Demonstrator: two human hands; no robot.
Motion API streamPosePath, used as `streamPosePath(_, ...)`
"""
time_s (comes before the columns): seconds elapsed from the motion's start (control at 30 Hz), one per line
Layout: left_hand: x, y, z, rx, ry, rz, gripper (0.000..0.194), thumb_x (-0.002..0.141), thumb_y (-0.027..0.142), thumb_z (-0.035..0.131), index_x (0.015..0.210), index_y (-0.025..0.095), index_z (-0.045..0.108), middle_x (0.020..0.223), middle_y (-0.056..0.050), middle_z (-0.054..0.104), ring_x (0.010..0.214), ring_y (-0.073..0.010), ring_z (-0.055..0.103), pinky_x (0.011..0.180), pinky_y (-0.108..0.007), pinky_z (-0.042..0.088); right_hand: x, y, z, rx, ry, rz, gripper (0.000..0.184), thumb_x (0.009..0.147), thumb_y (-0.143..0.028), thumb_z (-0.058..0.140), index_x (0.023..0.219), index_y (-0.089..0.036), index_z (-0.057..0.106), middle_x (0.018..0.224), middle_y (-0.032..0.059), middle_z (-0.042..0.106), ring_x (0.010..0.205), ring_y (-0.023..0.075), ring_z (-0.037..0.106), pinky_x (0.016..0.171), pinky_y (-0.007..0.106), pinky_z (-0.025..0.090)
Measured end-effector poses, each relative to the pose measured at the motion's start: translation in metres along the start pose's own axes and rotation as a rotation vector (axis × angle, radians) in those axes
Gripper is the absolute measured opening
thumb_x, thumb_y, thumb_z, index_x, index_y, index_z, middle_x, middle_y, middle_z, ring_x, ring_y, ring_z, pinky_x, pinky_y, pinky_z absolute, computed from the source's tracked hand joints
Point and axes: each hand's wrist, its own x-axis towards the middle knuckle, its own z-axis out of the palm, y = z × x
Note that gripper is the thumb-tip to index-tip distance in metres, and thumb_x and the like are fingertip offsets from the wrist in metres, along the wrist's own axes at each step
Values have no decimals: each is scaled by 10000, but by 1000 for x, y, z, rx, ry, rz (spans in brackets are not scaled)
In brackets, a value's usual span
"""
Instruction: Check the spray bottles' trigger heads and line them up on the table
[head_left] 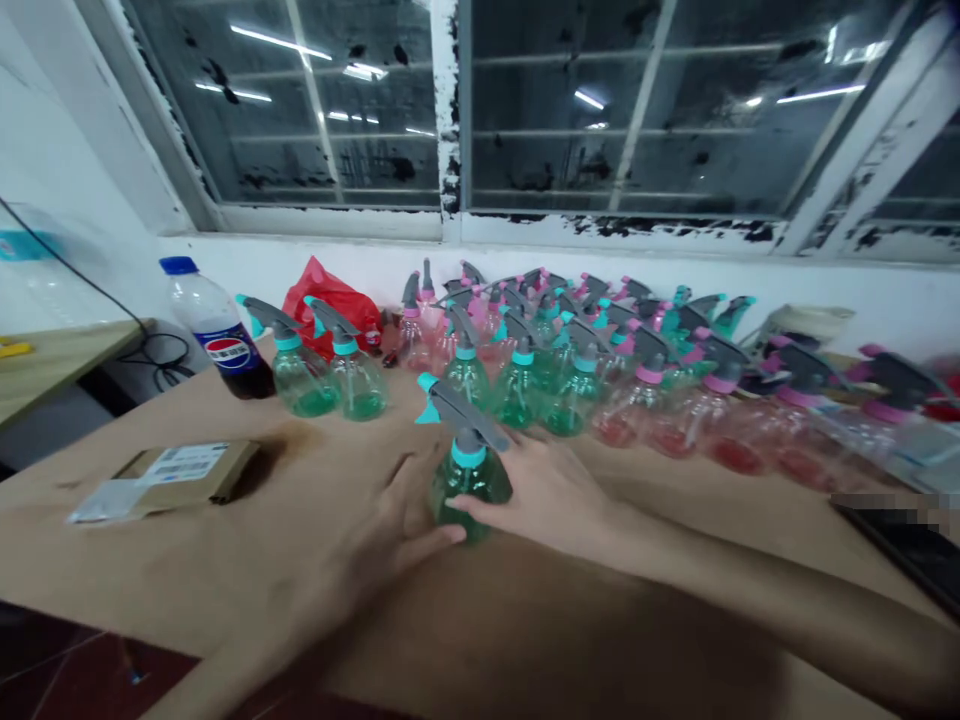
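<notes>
Bottle [474,480], round-bellied and translucent green, upright before similar bottles [517,395] at a smooth brown table [225,560]; right hand [555,495] clamps fingers round its side; left hand [375,535] alongside, thumb and fingers apart, contact unclear.

At eleven and one o'clock, dark window panes [555,115] show bright light strips [281,43], their white frame [448,60] blotched black. White wall [45,110] stands at ten, a pale table [60,372] at nine, dark red floor [60,665] at eight; the brown desk [172,570] spreads toward six.
</notes>
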Motion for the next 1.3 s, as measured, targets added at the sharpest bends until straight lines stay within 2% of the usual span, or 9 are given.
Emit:
streamPosePath(0.17,-5,62,17,-120,-181,83,669,816,544,624,1360,285,332,1330,-109,522,1185,-323,541,962,-481,461,-55,25,-35,93,-47,-49,614,749,-557,644,1237,-192,572,1033,140,671,1005,328,593,874,509,449)
streamPosePath(0.33,4,106,37,-232,-220,150,648,796,548,650,1330,297,383,1264,-103,557,1150,-337,561,912,-503,484,-87,62,-56,457,-120,10,674,691,-565,711,1272,-275,528,1115,73,629,1052,273,577,885,439,481)
streamPosePath(0.47,12,131,70,-249,-193,181,654,751,598,662,1264,249,453,1240,-143,547,1148,-367,547,904,-543,478,-102,78,-60,657,16,0,669,704,-457,738,1299,-278,490,1071,46,629,935,222,610,798,375,515)
streamPosePath(0.6,19,149,94,-264,-155,225,725,689,656,679,1213,201,469,1191,-173,557,1124,-379,556,903,-551,483,-108,82,-62,850,142,-35,377,780,-345,669,1139,-270,582,1064,33,650,921,193,620,790,338,508)
streamPosePath(0.7,27,151,99,-291,-140,261,741,686,637,697,1227,194,454,1169,-160,568,1109,-352,563,910,-525,483,-107,87,-60,874,199,46,273,783,-336,669,1041,-261,622,1007,21,663,894,186,628,801,340,504)
streamPosePath(0.8,38,143,100,-287,-150,293,756,703,636,685,1267,202,430,1247,-166,534,1180,-361,510,959,-547,435,-101,94,-54,878,260,113,266,776,-358,682,1016,-256,630,969,11,667,857,178,628,779,335,504)
streamPosePath(0.93,52,123,102,-260,-213,379,841,659,622,730,1329,248,387,1304,-138,505,1203,-360,485,987,-555,394,-89,101,-50,829,297,86,240,768,-332,697,985,-258,624,966,4,670,875,174,628,789,328,494)
streamPosePath(1.1,64,103,109,-163,-278,422,898,613,651,742,1335,231,414,1353,-143,469,1249,-382,415,1012,-575,336,-81,108,-51,760,276,84,216,792,-359,664,983,-265,623,916,6,659,862,187,633,785,351,508)
streamPosePath(1.3,63,103,110,-173,-324,421,960,570,672,753,1347,230,402,1354,-138,469,1242,-381,415,1015,-563,333,-83,109,-49,755,200,93,214,822,-304,615,1032,-262,604,892,7,679,692,157,629,637,309,535)
